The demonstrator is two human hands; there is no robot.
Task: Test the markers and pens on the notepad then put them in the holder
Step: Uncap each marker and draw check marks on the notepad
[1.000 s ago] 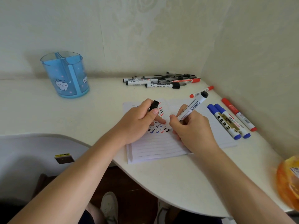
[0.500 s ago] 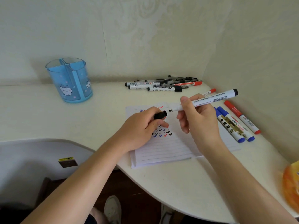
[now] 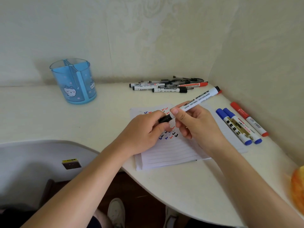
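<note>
My right hand grips a white marker with a black end, held slantwise above the notepad. My left hand holds the black cap, which sits on the marker's tip. The lined notepad bears rows of blue, red and black tick marks. A blue divided pen holder with cat pictures stands at the back left, with nothing visible in it. Several pens and markers lie in a pile by the back wall.
Two blue markers and a red marker lie right of the notepad near the side wall. An orange bag shows at the right edge. The desk's curved front edge runs below the notepad; a grey chair is at the lower left.
The right hand lifted the marker off the notepad and turned it level. The left hand brought the cap up, and the cap now sits on the tip.
</note>
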